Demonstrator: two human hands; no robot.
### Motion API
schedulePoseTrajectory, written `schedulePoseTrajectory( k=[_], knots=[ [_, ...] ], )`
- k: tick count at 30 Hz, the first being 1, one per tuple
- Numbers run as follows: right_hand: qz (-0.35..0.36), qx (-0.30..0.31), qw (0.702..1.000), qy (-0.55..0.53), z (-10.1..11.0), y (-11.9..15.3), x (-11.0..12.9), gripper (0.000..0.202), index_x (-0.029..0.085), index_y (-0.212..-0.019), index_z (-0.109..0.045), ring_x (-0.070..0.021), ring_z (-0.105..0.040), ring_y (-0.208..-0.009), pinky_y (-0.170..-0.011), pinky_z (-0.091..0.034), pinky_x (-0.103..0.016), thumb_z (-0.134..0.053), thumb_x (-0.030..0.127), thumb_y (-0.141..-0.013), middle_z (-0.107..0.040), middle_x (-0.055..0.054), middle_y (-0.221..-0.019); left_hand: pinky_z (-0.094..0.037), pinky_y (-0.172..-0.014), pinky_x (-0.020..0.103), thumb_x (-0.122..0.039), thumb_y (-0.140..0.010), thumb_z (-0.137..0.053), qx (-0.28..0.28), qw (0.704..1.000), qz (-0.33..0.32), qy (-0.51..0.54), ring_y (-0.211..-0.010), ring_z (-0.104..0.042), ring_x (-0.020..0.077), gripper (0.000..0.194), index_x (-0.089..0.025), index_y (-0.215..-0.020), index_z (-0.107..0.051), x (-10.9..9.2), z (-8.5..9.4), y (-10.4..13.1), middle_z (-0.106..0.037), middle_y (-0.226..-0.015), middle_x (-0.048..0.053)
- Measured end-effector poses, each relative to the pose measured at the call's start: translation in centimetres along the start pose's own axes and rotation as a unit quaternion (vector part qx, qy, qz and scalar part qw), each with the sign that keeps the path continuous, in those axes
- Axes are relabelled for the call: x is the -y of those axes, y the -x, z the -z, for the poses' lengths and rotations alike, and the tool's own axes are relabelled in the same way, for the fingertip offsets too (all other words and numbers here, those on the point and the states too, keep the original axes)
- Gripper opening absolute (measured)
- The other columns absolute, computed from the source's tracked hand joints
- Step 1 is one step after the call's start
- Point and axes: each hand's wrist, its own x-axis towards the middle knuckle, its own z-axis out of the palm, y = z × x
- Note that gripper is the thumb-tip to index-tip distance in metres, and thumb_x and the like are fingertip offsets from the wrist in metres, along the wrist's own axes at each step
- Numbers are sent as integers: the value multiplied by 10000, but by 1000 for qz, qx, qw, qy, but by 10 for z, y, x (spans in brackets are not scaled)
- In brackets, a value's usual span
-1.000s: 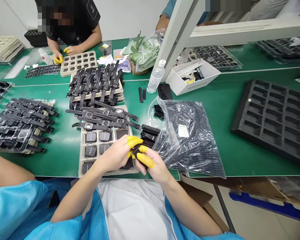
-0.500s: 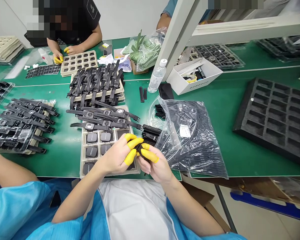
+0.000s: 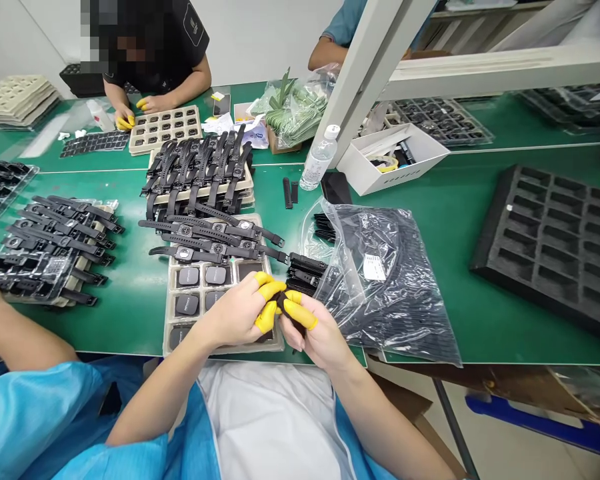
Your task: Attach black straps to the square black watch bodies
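Between the yellow-covered fingertips of both hands is a black smartwatch (image 3: 281, 302), largely hidden by the fingers. My left hand (image 3: 243, 307) pinches it from the left side. My right hand (image 3: 310, 323) grips it from the right, with a dark strap-like part running into the palm. Just under and beside my left hand lies a beige compartment tray (image 3: 169, 313) with square black watch bodies (image 3: 187, 305) in its pockets. Assembled watches with straps (image 3: 215, 233) lie across the tray's far end. A stack of black watch straps (image 3: 305, 270) is beyond my right hand.
A clear bag of black straps (image 3: 395, 287) lies to the right, near a water bottle (image 3: 319, 160) and white box (image 3: 400, 160). A black foam tray (image 3: 545, 233) is far right. Stacked watches (image 3: 200, 167) stand behind. Co-workers sit at left and across.
The view has shifted slightly, so the table things appear a little further right and lower. Both hands stay together on the smartwatch, with small finger movements.
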Motion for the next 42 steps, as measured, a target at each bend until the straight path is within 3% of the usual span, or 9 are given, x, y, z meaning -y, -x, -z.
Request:
schedulePoseTrajectory(
  k=[8, 20, 24, 27, 30, 33, 38, 40, 42],
  knots=[
    [34, -10, 998, 42, 5, 2, -4, 350, 196, -866, -567, -81, -362, -376, -414, -297, -212, -681, 515, -953, -525, 79, -451, -561, -1009, 430, -199, -1057, -385, -7, 996, -1, 85, -1164, -607, 251, 426, -166, -1478, -445, 0, -1, 3, -630, -1262, 163],
    [23, 15, 996, 86, 13, 5, 2, 349, 185, -909, -594, -73, -333, -372, -416, -283, -211, -644, 522, -985, -496, 89, -448, -557, -1017, 444, -217, -1060, -408, 18, 997, -24, 70, -1185, -587, 267, 449, -154, -1503, -449, 2, 4, 5, -606, -1275, 184],
    [22, 12, 999, 39, 10, 4, 5, 362, 202, -909, -567, -83, -338, -369, -404, -299, -214, -654, 549, -963, -490, 91, -457, -561, -976, 401, -242, -1043, -505, -24, 996, -7, 85, -1136, -628, 247, 438, -161, -1471, -462, 3, 1, 3, -643, -1258, 166],
    [45, 21, 998, 45, 7, 3, 4, 380, 205, -970, -575, -89, -396, -399, -418, -342, -215, -662, 575, -952, -503, 86, -520, -564, -894, 356, -266, -1002, -625, -95, 987, 8, 129, -990, -655, 205, 274, -188, -1264, -607, 2, -3, 1, -689, -1085, 96],
    [16, 55, 996, 61, 7, 3, 3, 408, 207, -930, -566, -74, -375, -389, -396, -315, -207, -648, 606, -950, -456, 96, -555, -570, -899, 368, -312, -957, -711, -136, 964, 30, 227, -1002, -668, 210, 155, -181, -1031, -675, 0, -5, 1, -695, -1062, 95],
    [-57, 106, 989, 87, 14, 5, 8, 421, 201, -855, -556, -51, -284, -367, -362, -219, -198, -633, 602, -957, -401, 108, -538, -622, -797, 356, -368, -959, -711, -156, 900, 96, 396, -917, -738, 204, 203, -189, -1008, -627, 0, -4, 1, -739, -1095, 96],
    [-84, 92, 975, 181, 38, 10, 28, 415, 198, -766, -544, -54, -267, -404, -377, -172, -204, -655, 552, -952, -411, 92, -533, -635, -603, 291, -445, -929, -742, -352, 776, 215, 477, -649, -744, 148, 346, -233, -1041, -492, 3, 4, -5, -779, -1011, 14],
    [-51, 39, 979, 196, 42, 11, 32, 362, 198, -816, -565, -60, -308, -406, -397, -221, -208, -680, 515, -945, -449, 88, -545, -621, -561, 258, -447, -926, -742, -350, 774, 247, 467, -644, -743, 146, 360, -223, -1066, -498, 3, 4, -7, -779, -1020, 30],
    [-3, -17, 983, 180, 38, 11, 32, 327, 206, -878, -565, -67, -369, -408, -420, -286, -215, -694, 500, -940, -519, 78, -585, -605, -527, 237, -424, -964, -688, -264, 805, 270, 458, -660, -746, 150, 327, -203, -1147, -531, 1, -2, -8, -777, -1080, 75]
  ],
)
